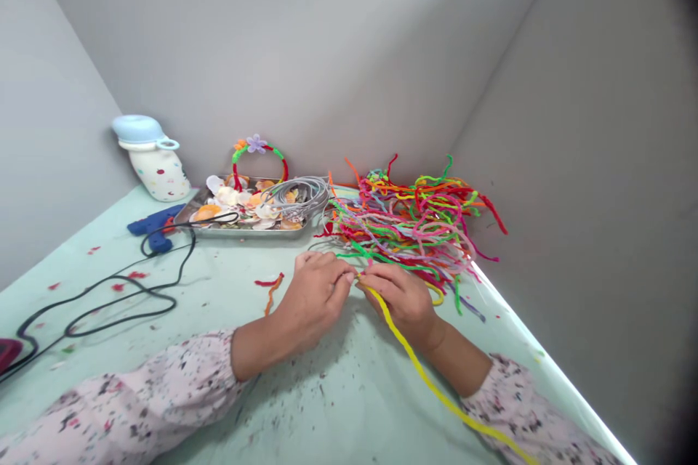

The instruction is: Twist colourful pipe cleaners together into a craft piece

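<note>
My right hand pinches a yellow pipe cleaner near its end, with the long free part trailing over my right forearm towards the bottom edge. Close beside it, fingertips almost touching, my left hand is closed, thumb pressed to the fingers. What sits between its fingertips is too small and covered to make out. Just behind both hands lies a heap of coloured pipe cleaners, with green and pink strands reaching towards my fingers. A short red and orange pipe cleaner piece rests left of my left hand.
A metal tray of seashells stands at the back, with a coil of grey wire and a flowered pipe cleaner hoop. A blue glue gun, its black cord and a white bottle are at left.
</note>
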`<state>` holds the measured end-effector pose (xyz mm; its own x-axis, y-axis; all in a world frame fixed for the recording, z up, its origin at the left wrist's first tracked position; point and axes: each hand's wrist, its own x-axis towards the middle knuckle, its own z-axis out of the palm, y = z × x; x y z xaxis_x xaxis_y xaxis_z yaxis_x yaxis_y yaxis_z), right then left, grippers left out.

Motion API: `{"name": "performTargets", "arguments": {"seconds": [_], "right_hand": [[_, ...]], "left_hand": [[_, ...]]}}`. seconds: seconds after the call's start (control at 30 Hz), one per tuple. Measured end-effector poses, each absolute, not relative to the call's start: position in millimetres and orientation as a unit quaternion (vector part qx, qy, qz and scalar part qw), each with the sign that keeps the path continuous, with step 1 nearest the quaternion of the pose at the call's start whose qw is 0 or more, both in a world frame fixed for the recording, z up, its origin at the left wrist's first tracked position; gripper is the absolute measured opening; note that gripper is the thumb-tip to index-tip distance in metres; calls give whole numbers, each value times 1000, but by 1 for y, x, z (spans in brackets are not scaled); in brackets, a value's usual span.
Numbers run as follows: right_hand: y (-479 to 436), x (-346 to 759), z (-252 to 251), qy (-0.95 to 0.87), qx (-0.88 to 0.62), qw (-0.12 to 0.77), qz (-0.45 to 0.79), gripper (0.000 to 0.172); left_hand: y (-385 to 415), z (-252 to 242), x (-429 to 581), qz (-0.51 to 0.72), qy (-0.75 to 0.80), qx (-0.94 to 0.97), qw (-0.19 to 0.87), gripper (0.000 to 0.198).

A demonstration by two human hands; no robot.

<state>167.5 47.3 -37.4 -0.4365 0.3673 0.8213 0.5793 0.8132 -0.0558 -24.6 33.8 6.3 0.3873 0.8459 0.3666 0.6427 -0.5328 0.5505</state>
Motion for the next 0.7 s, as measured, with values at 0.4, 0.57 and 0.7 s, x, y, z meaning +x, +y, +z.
{"name": "performTargets", "arguments": {"seconds": [0.4,0.57,0.7], "right_hand": [[48,166,-35,-857,-252,426,-146,19],[48,166,-37,-861,-246,420,-145,21],[48,167,-38,-863,-247,419,-139,21]], "left_hand": [[43,5,-24,309,486,790,208,21],[43,5,-24,309,492,784,219,18],[44,7,-23,306,498,778,230,17]]}}
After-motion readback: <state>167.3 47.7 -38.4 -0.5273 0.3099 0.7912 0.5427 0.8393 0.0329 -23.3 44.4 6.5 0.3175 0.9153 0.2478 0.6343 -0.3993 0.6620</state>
